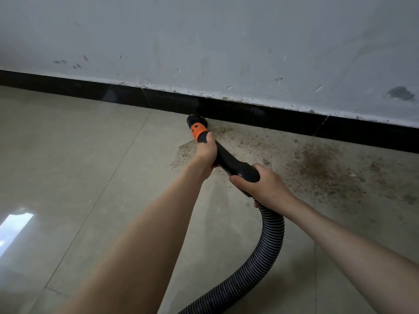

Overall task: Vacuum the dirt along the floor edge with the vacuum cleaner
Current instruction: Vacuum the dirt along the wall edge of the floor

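Both hands, left hand and right hand, grasping wand, nozzle at baseboard mid-frame; next sweep right through dirt.

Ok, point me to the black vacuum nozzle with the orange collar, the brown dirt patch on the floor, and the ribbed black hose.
Black vacuum nozzle with orange collar (196,123), head view: its tip at the skirting.
Brown dirt patch (317,162), head view: densest part.
Ribbed black hose (271,241), head view: mid-bend.
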The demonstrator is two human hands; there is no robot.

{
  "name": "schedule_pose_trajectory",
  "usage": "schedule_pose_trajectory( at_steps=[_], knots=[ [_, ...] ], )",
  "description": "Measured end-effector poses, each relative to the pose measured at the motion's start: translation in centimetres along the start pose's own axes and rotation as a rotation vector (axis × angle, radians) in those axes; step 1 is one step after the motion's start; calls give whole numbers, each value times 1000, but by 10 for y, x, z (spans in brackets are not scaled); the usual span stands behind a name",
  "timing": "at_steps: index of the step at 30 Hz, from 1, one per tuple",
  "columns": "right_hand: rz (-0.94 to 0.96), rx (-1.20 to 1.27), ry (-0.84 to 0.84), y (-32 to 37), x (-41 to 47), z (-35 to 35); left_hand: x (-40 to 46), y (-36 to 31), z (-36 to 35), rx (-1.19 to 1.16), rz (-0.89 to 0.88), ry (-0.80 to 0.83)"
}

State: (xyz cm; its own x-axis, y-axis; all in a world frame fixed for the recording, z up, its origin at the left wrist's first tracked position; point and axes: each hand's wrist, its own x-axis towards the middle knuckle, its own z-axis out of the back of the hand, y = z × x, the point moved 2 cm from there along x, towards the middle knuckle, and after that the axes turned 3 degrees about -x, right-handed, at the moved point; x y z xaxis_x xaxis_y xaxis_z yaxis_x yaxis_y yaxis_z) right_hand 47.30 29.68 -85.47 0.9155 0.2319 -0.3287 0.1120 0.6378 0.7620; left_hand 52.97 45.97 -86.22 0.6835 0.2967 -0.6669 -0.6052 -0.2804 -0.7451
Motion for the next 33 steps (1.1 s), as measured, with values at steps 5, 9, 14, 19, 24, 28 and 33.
schedule_pose_trajectory(
  at_steps=[5,9,14,19,24,28,33],
  knots=[
    [-6,-16,-42,-6,3,5,11,0,-12,61,-40,7],
    [-35,-52,-46,-9,-2,1,12,5,-12,75,-65,-16],
    [-34,-119,-93,-12,-17,-12,7,12,-6,46,-48,25],
    [-101,221,-74,-16,-27,-9,-8,8,-16,52,-28,197],
    [-240,515,-30,-18,-35,5,-21,-3,-47,131,-80,245],
    [-263,661,52,-13,-40,4,-25,-3,-59,129,-75,232],
    [-269,695,106,-5,-45,-3,-28,0,-52,177,-76,192]
  ],
)
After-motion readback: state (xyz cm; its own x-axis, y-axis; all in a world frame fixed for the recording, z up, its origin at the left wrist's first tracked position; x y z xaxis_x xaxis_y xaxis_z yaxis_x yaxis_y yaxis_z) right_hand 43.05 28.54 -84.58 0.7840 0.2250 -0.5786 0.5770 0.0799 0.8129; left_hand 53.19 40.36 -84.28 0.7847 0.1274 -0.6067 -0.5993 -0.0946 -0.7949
